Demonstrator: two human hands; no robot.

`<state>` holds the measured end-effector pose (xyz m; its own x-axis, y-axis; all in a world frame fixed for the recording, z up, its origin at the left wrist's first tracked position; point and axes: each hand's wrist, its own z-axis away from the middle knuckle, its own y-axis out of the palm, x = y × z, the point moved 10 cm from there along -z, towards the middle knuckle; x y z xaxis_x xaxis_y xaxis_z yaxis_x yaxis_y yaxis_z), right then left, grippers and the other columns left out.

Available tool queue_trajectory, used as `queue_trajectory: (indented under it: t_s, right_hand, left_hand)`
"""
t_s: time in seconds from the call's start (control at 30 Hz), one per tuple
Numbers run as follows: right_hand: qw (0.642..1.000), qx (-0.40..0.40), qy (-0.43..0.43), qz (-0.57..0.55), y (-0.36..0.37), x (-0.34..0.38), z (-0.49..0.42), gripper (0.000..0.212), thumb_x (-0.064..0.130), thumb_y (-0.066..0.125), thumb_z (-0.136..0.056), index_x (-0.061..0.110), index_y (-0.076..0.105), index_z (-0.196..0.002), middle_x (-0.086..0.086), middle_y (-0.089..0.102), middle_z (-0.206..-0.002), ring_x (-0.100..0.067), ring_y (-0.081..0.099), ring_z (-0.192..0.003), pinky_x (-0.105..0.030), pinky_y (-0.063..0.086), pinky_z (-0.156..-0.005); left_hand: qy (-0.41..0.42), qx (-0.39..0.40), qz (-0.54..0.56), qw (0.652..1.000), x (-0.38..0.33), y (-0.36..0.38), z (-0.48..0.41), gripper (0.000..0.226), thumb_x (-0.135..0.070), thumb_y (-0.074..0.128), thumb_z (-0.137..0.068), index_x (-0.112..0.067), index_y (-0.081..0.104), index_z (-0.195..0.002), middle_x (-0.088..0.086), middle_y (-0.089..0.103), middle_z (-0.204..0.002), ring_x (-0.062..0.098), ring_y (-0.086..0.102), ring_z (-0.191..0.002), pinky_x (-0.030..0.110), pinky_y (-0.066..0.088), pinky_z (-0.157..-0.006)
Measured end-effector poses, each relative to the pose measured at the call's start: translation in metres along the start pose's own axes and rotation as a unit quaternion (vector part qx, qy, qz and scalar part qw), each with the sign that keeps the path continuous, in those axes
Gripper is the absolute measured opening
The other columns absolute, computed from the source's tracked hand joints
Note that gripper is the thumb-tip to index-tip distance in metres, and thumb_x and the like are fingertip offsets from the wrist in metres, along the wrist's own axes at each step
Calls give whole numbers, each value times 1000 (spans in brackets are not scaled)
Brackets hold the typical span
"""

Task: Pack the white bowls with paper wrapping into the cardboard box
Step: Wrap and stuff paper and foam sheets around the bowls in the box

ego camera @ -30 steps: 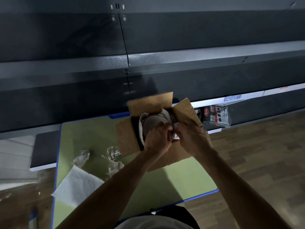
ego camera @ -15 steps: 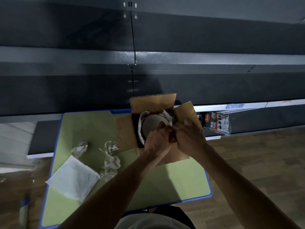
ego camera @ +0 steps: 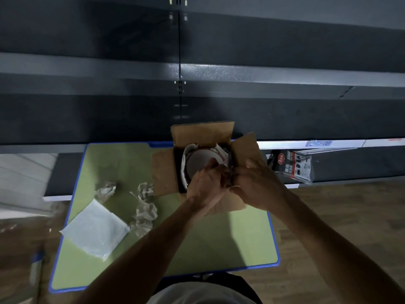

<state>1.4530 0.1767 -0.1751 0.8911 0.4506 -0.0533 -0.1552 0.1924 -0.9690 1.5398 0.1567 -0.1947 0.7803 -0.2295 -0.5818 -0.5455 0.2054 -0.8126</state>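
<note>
An open cardboard box (ego camera: 164,172) stands at the far edge of the green table (ego camera: 197,238), its flaps spread outward. Inside it lies a white bowl (ego camera: 197,163) with white paper wrapping (ego camera: 221,150) around its rim. My left hand (ego camera: 206,183) and my right hand (ego camera: 256,183) meet over the box's near right corner, fingers curled together on crumpled paper (ego camera: 228,178) between them. The paper there is mostly hidden by the fingers.
Crumpled paper wads (ego camera: 144,207) and a smaller wad (ego camera: 107,189) lie left of the box. A flat white sheet (ego camera: 96,229) sits at the table's left side. Dark metal shelving (ego camera: 197,73) runs behind; a packaged item (ego camera: 291,165) leans on a low shelf at right.
Both hands stay over the box's near right corner working the paper. The view has shifted, so the table and box sit slightly differently in frame.
</note>
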Motion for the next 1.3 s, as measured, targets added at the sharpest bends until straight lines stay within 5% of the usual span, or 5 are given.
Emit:
queue_trajectory:
  t_s: [0.23, 0.4, 0.6, 0.77, 1.3]
  right_hand:
    - [999, 33, 14, -21, 8, 1, -3, 48, 51, 38, -83, 20, 74, -74, -1, 66, -66, -30, 59, -79, -35, 48, -68]
    - [997, 21, 5, -77, 5, -4, -2, 34, 47, 47, -88, 23, 71, -85, -5, 64, -84, -27, 56, -90, -36, 47, -74]
    - [998, -4, -33, -47, 2, 20, -3, 17, 24, 81, -59, 20, 65, -57, 0, 55, -50, -24, 54, -52, -23, 22, -49]
    - [996, 12, -8, -88, 8, -2, 7, 18, 33, 56, -87, 25, 67, -98, 8, 68, -99, -21, 52, -105, -35, 48, -79]
    - [999, 5, -16, -28, 9, -10, -17, 23, 16, 46, -86, 24, 68, -93, 10, 68, -96, -20, 48, -106, -32, 39, -85]
  left_hand:
    - [4, 0, 11, 1000, -2, 1, 0, 40, -48, 34, -95, -25, 66, -93, 0, 55, -106, 28, 65, -80, 35, 53, -61]
    - [4, -8, 15, 1000, -1, -2, 1, 59, -56, 19, -87, -22, 68, -94, -1, 56, -109, 24, 66, -78, 34, 53, -60]
    - [17, 25, 12, 999, 0, 4, 1, 22, -41, 55, -86, -31, 67, -102, -7, 52, -109, 25, 63, -82, 34, 51, -63]
    - [20, -15, 9, 1000, 0, 0, 1, 19, -33, 50, -94, -27, 67, -100, -5, 53, -107, 23, 64, -76, 35, 54, -58]
    - [32, -65, 17, 997, -3, -7, 2, 21, -22, 51, -93, -23, 71, -95, -2, 61, -102, 14, 61, -63, 27, 50, -51]
